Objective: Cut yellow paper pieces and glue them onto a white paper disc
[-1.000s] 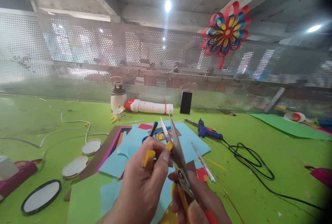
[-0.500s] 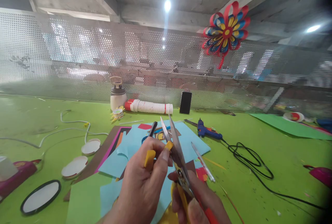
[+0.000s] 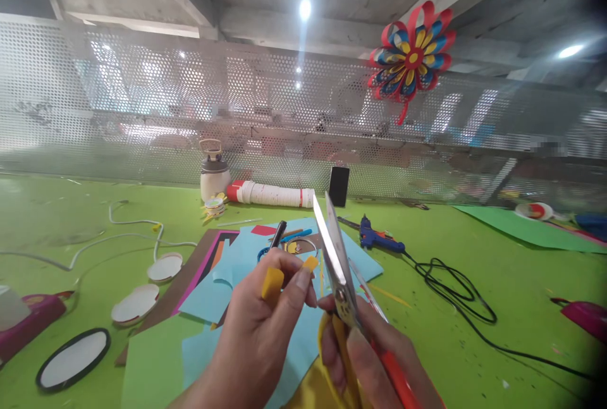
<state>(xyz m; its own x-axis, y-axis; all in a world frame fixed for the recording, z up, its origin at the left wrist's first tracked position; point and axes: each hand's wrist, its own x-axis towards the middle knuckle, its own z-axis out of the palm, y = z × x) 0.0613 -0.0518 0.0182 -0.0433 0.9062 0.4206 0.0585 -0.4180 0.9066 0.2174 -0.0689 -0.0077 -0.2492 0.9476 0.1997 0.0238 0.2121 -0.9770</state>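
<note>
Scissors (image 3: 334,260) point up and away from the person, blades narrowly parted; the right hand (image 3: 393,336) grips their handles, fingers curled around the yellow and red loops, a hold that would suit working the blades from below; just left of the scissors, the left hand (image 3: 263,320) pinches a yellow strip (image 3: 272,286) between thumb and fingertips, one end poking out past the thumb towards the blades, another part standing up behind it; whether both belong to one piece I cannot tell; strip and blades are apart, the pinch probably serving to leave a short free end exposed; light-blue sheets (image 3: 360,254) lie beneath and beyond the scissors, perhaps spread to be within easy reach; a glue gun (image 3: 379,237) rests to the scissors' right, seemingly set clear of the sheets; a phone (image 3: 339,186) stands upright beyond the scissors' tips, presumably propped to face the person; white discs (image 3: 136,305) lie well to the scissors' left.
</note>
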